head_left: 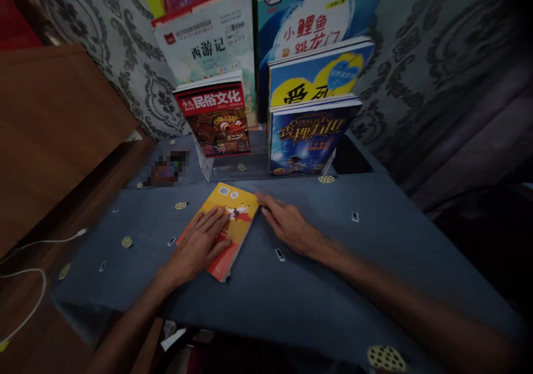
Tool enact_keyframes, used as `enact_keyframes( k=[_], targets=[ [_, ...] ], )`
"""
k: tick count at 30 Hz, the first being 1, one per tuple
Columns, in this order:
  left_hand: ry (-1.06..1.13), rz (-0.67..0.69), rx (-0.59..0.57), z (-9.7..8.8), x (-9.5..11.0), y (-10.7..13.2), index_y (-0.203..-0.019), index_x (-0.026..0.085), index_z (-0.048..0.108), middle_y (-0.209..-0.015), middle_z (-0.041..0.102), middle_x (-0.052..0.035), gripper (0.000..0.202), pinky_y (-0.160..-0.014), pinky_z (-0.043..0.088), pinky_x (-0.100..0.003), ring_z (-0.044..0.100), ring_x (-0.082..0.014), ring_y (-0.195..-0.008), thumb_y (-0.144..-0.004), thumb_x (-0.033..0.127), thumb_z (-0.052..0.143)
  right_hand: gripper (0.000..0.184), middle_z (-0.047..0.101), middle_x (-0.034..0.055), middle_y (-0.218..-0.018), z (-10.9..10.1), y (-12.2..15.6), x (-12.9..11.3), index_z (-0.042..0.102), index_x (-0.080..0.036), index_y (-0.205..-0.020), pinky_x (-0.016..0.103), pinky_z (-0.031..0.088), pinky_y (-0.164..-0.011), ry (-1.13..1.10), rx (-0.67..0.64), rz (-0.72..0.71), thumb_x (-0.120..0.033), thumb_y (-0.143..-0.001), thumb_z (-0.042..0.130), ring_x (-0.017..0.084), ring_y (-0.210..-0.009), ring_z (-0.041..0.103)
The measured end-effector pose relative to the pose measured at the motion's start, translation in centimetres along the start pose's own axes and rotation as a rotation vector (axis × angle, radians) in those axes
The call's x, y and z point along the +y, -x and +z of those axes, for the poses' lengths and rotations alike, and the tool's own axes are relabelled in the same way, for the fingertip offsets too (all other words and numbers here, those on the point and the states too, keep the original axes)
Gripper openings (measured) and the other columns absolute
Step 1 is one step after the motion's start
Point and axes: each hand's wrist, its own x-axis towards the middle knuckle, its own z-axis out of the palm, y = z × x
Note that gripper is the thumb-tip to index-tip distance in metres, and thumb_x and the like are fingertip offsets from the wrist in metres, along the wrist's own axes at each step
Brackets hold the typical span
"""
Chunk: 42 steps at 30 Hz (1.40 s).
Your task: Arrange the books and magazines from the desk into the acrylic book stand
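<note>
Clock centred on view. Backdrop: pale grey wall covering (420, 57) with dark scroll pattern, spans 10 through 2; fabric or paper, can't tell. Desk (291, 296) fills the middle down to 6, draped in matte blue-grey cloth, a bit creased at the front edge. Plain brown wood-grain panel (62, 124), flat-faced, at 9 to 10. Clear plastic stand (229, 169) at 12, tiered, holding glossy rectangular paperbacks (216, 118) in two columns, leaning back. Orange-yellow book (238, 229) lies flat on the cloth at 8, close to centre, skewed, barcode end up, smooth cover. Hands are apart: left hand (204, 238) palm down across the cover, fingers extended; right hand (287, 221) at 5, fingertips on the book's 1 o'clock corner, can't tell if pinching. Flat black slab (353, 157) at 3, beside the stand. Thin white cable (81, 232) at 8 to 9. Smallest: dotted yellow prints (326, 179) scattered over the cloth.
</note>
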Motion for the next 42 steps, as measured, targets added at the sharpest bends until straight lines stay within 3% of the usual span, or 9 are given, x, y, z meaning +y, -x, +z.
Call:
enact_keyframes(
  k=[5,12,15,19,22,26,30,37,42],
  targets=[
    [-0.054,-0.115,0.074,1.7,-0.3,0.6,-0.152,0.019,0.042,-0.160,0.041,-0.0128,0.055,-0.124,0.028,-0.052,0.031,-0.0257,-0.153,-0.104,0.046,0.042,0.048,0.063,0.0147,-0.137,1.3,-3.7,0.8,0.038,-0.022,-0.151,0.052,0.048,-0.110,-0.051,-0.062,-0.088,-0.025,-0.104,0.032,0.027,-0.132,0.058],
    [-0.035,-0.250,0.155,2.2,0.3,-1.2,-0.148,0.016,0.047,-0.157,0.045,-0.0155,0.051,-0.123,0.027,-0.058,0.036,-0.0274,-0.151,-0.105,0.041,0.040,0.051,0.062,0.0132,-0.140,2.9,-7.3,2.5,0.036,-0.023,-0.153,0.052,0.045,-0.112,-0.035,-0.058,-0.143,-0.023,-0.103,0.033,0.026,-0.129,0.059],
    [0.021,-0.202,0.109,1.5,-0.2,-1.4,-0.147,0.019,0.049,-0.157,0.046,-0.0142,0.050,-0.122,0.024,-0.061,0.037,-0.0281,-0.150,-0.104,0.044,0.044,0.049,0.065,0.0133,-0.133,3.2,-7.9,2.8,0.040,-0.021,-0.150,0.051,0.048,-0.108,-0.009,-0.054,-0.132,-0.020,-0.102,0.034,0.027,-0.123,0.062],
    [0.100,0.041,-0.042,0.1,-1.6,-0.4,-0.147,0.024,0.050,-0.161,0.040,-0.0116,0.060,-0.125,0.020,-0.058,0.035,-0.0289,-0.151,-0.096,0.055,0.058,0.048,0.062,0.0139,-0.138,3.4,-8.1,3.2,0.042,-0.020,-0.148,0.053,0.045,-0.111,0.011,-0.035,-0.151,-0.021,-0.101,0.033,0.028,-0.127,0.058],
    [0.094,0.154,-0.039,-0.2,-2.4,0.4,-0.149,0.026,0.048,-0.160,0.041,-0.0125,0.065,-0.125,0.024,-0.056,0.036,-0.0301,-0.150,-0.093,0.056,0.062,0.048,0.057,0.0145,-0.145,3.4,-8.1,3.5,0.042,-0.019,-0.148,0.053,0.041,-0.115,0.006,-0.045,-0.164,-0.021,-0.101,0.033,0.027,-0.134,0.053],
    [0.058,0.197,0.059,0.1,-2.4,0.9,-0.144,0.023,0.054,-0.145,0.057,-0.0148,0.056,-0.119,0.037,-0.054,0.052,-0.0298,-0.137,-0.095,0.051,0.060,0.045,0.055,0.0130,-0.149,3.6,-7.9,3.5,0.051,-0.019,-0.143,0.055,0.035,-0.120,0.019,-0.058,-0.147,-0.020,-0.100,0.038,0.027,-0.142,0.046],
    [0.041,0.231,0.096,0.2,-2.2,1.1,-0.139,0.025,0.058,-0.140,0.062,-0.0124,0.048,-0.119,0.038,-0.056,0.055,-0.0294,-0.135,-0.096,0.047,0.061,0.041,0.056,0.0105,-0.149,4.3,-6.5,2.4,0.058,-0.020,-0.137,0.057,0.031,-0.122,0.011,-0.023,-0.169,-0.020,-0.101,0.040,0.027,-0.147,0.039],
    [0.061,0.239,0.106,0.0,-2.2,1.2,-0.131,0.022,0.064,-0.137,0.066,-0.0115,0.036,-0.119,0.040,-0.053,0.060,-0.0260,-0.132,-0.102,0.039,0.054,0.042,0.062,0.0093,-0.142,4.2,-1.7,-1.6,0.058,-0.023,-0.138,0.054,0.042,-0.115,-0.133,-0.089,-0.209,-0.020,-0.102,0.039,0.024,-0.140,0.049],
    [0.068,0.251,0.146,-0.1,-2.0,1.1,-0.127,0.020,0.067,-0.134,0.069,-0.0110,0.033,-0.117,0.044,-0.050,0.063,-0.0243,-0.128,-0.103,0.035,0.050,0.041,0.067,0.0093,-0.134,3.2,-0.1,-3.1,0.054,-0.024,-0.141,0.050,0.049,-0.108,-0.292,-0.124,-0.180,-0.020,-0.102,0.041,0.022,-0.125,0.062]
  ],
)
